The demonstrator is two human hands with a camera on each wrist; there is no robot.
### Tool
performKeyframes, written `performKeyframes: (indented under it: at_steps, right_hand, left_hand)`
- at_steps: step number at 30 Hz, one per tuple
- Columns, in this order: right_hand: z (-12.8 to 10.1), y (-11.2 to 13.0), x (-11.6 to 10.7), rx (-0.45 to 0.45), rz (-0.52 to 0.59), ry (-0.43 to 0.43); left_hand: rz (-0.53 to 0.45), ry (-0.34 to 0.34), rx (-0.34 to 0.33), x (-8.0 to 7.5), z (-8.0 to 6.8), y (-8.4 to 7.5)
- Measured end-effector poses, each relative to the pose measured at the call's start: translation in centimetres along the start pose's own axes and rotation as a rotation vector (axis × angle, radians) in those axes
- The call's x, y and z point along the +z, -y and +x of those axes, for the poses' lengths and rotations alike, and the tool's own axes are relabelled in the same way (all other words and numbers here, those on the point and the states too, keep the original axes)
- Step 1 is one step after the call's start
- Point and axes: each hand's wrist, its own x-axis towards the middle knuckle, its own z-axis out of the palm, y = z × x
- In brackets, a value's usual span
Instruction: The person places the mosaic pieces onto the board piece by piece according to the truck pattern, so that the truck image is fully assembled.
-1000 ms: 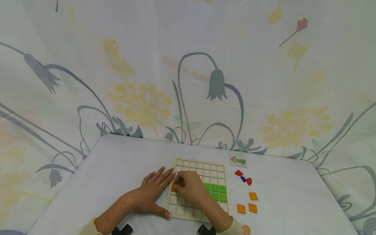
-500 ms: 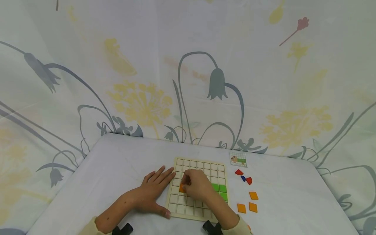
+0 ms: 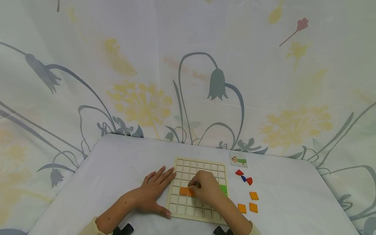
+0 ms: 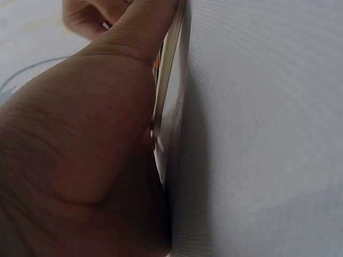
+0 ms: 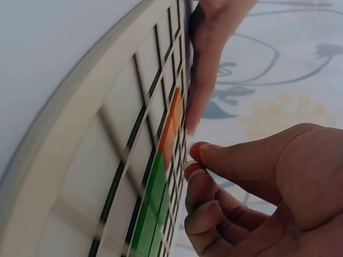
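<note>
A pale wooden grid board [image 3: 181,199] lies on the white-covered table. My left hand [image 3: 151,195] rests flat beside it, fingers spread with the tips at its left edge and the thumb by its lower left corner. Two orange square tiles [image 3: 183,191] sit side by side in one row of cells. My right hand [image 3: 207,187] hovers over the board just right of them, partly covering the second. In the right wrist view its thumb and forefinger [image 5: 206,155] stand slightly apart with nothing visible between. Green tiles [image 5: 153,209] continue that row, mostly hidden by my right hand in the head view.
Right of the board lie three loose orange tiles [image 3: 253,208], two red quarter-round pieces [image 3: 239,172] and a small blue piece [image 3: 243,178]. A picture card [image 3: 238,159] with a grid pattern is behind them. A flower-printed cloth [image 3: 147,107] rises behind the table.
My right hand has slid an orange tile one cell rightward from the left column, let it go and moved further right. A second orange tile has come into view. The left hand stays put.
</note>
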Motion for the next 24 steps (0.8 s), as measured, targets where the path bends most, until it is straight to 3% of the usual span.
performKeyframes:
  at_steps: [15,24]
  right_hand:
    - [-8.8,-7.1,-7.3,0.255,-0.093,0.024]
    - [-10.6,-8.7,-8.0,0.313,-0.097,0.106]
  left_hand:
    - [-0.016,-0.004,0.001,0.0,-0.1,-0.2]
    - [0.007,-0.002,-0.019,0.1,0.0,-0.3]
